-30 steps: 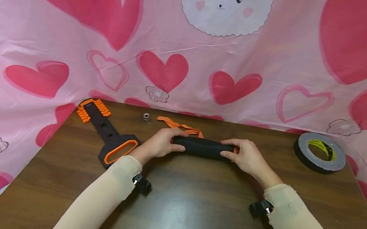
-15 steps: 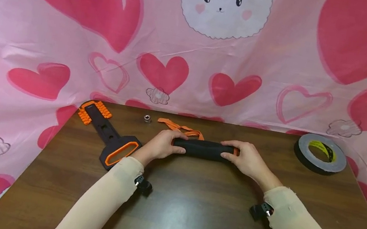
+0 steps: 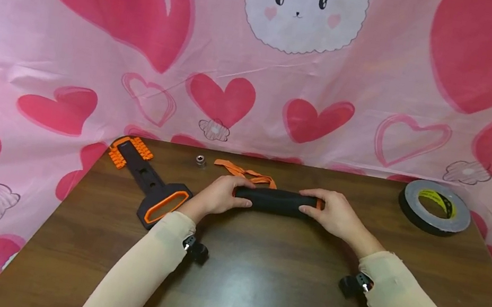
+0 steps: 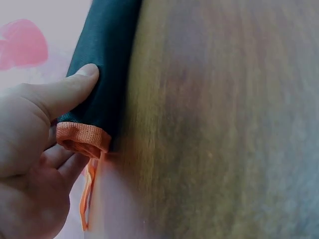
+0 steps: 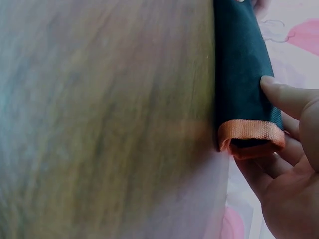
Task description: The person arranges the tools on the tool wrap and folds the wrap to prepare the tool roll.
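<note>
A rolled-up black fabric roll (image 3: 274, 201) with orange edging lies crosswise near the back of the wooden table. My left hand (image 3: 222, 194) grips its left end, the thumb on the near side and fingers around the far side. At the other end my right hand (image 3: 332, 213) holds it the same way. In the left wrist view the orange-bound end (image 4: 82, 137) shows past the thumb. The right wrist view shows the opposite orange-trimmed end (image 5: 251, 137) with layers inside. An orange ribbon (image 3: 245, 172) lies loosely behind the roll, partly hidden by my left hand.
Left of my left forearm lies a black tool with an orange-rimmed grip (image 3: 165, 206) and orange toothed pieces at its far end. A small metal socket (image 3: 200, 159) stands near the back edge. A large tape roll (image 3: 434, 207) sits at the back right. Heart-patterned cloth (image 3: 287, 74) hangs behind.
The head view has shifted slightly, so everything sits a little further right and lower. Both hands keep the same hold on the fabric roll.
</note>
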`<state>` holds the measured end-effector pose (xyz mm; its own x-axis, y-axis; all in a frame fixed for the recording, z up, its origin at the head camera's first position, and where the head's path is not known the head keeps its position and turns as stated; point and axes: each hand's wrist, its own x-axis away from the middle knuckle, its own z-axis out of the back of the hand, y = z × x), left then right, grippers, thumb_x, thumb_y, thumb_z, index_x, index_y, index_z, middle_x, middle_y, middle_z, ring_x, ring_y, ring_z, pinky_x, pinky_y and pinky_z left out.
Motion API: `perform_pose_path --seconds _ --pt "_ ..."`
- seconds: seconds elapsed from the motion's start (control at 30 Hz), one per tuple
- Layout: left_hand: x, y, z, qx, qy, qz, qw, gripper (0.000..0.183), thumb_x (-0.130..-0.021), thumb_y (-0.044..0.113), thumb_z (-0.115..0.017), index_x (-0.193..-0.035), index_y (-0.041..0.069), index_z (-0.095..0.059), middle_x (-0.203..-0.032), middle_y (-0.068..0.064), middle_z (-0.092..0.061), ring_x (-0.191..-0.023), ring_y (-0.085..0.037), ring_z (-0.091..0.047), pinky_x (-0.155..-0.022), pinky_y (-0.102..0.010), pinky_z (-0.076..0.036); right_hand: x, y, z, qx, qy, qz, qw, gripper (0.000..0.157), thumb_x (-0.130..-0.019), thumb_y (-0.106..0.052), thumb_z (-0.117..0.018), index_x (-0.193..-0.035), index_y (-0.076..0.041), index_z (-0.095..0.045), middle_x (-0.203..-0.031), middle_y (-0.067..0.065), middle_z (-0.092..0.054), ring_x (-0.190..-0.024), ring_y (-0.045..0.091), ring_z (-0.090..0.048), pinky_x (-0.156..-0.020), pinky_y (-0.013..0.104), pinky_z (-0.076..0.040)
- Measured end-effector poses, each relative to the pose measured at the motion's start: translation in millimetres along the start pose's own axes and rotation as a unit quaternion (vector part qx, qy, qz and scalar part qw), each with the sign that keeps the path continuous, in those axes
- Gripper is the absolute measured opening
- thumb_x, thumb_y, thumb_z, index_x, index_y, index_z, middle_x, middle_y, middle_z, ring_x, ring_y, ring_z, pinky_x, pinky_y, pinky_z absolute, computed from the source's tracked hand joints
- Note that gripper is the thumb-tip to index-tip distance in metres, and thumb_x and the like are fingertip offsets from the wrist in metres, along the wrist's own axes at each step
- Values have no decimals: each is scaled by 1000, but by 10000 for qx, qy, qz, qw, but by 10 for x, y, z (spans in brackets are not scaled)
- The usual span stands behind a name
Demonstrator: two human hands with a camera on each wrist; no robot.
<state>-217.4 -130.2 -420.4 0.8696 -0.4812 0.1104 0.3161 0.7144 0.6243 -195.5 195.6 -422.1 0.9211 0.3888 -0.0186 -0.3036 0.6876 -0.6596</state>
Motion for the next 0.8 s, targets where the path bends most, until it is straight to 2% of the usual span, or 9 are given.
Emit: perform_pose_path --seconds 0.17,0.33,0.5,0.57,0.63,0.7,0.8 --pt "12 -8 15 -16 -40 56 10000 49 -97 28 -83 -143 15 -70 -146 -9 -69 -137 -32 -62 -123 -52 -45 -4 -48 0 141 -45 118 9998 45 -98 -19 -81 -140 -6 -72 -138 22 -72 -123 39 -68 -110 62 -53" --pt "-14 16 37 -96 -20 24 9999 46 -98 26 -82 -141 14 -72 -143 -10 -71 -134 -31 -64 -121 -51 -47 12 -53 -19 101 86 134 9998 44 -99 -19 -80 -140 -6 -72 -140 22 -72 -124 38 -69 -110 63 -53" --pt "-41 12 16 -122 -47 -74 9999 46 -98 27 -82 -140 14 -72 -142 -10 -72 -132 -31 -65 -120 -51 -48 66 -14 -56 98 221 62 9997 45 -98 -20 -81 -141 -8 -72 -139 21 -73 -110 33 -68 -105 60 -56" --pt "-31 -7 13 -130 -76 -95 9998 46 -98 28 -82 -142 15 -71 -143 -9 -71 -134 -31 -64 -120 -51 -48 68 -8 -76 79 235 73 9997 45 -98 -19 -81 -140 -8 -72 -130 21 -75 -97 32 -65 -97 56 -57" --pt "-10 -23 20 -125 -82 -109 9998 48 -99 29 -81 -143 15 -70 -145 -9 -70 -135 -31 -64 -121 -51 -48 53 -22 -89 139 272 186 9994 44 -98 -19 -81 -139 -7 -73 -128 21 -76 -98 30 -67 -96 54 -58" --pt "17 -34 37 -127 -88 -111 9998 50 -99 29 -81 -145 15 -69 -147 -8 -69 -137 -30 -63 -121 -51 -47 34 -51 -95 149 238 280 9992 45 -99 -20 -81 -140 -5 -72 -120 20 -77 -89 30 -65 -89 52 -57" --pt "55 -30 71 -68 -65 -218 9997 52 -100 29 -80 -148 14 -66 -150 -8 -67 -140 -30 -61 -122 -51 -46 11 -94 -101 272 261 436 9983 47 -99 -20 -80 -141 -2 -69 -131 21 -75 -101 32 -69 -97 54 -59"
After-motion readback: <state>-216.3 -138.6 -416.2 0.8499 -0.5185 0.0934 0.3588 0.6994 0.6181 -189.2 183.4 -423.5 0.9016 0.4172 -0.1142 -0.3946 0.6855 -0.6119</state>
